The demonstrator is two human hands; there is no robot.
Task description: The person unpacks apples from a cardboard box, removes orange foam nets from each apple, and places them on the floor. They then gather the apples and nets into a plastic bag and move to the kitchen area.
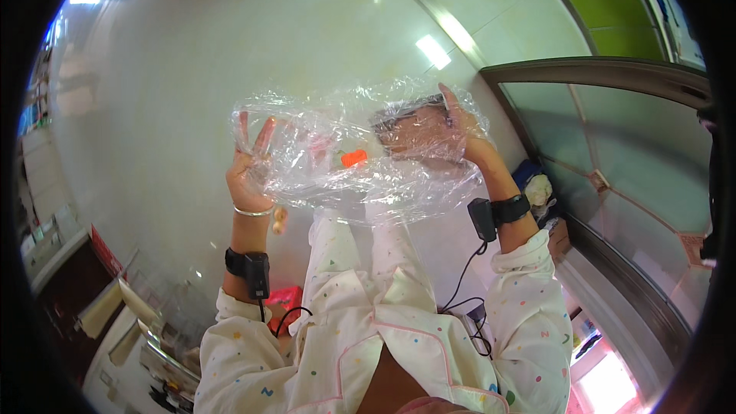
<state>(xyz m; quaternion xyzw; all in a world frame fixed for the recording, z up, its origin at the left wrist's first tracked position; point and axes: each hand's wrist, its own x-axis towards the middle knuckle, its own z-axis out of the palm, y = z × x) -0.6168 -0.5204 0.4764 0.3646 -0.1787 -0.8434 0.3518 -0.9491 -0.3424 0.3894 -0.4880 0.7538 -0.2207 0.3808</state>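
Note:
A crinkled sheet or bag of clear plastic film (345,106) is stretched sideways between my two hands above my legs. My left hand (251,169) has the film's left end, two fingers raised under the plastic and the others bent on it. At the opposite end, my right hand (468,126) grips the film with the thumb or a finger pointing up. A brown, dark-edged flat object (417,132) shows through the plastic beside my right fingers; whether it is held or lies behind is unclear. Through the middle of the film a small orange thing (353,158) is visible.
Pale glossy floor (172,69) spreads ahead. On the right stands a brown-framed frosted glass panel (552,109), with a bundle of items (539,190) at its foot. A red package (284,302) is by my left side. Black cables (460,299) hang from wrist-worn devices.

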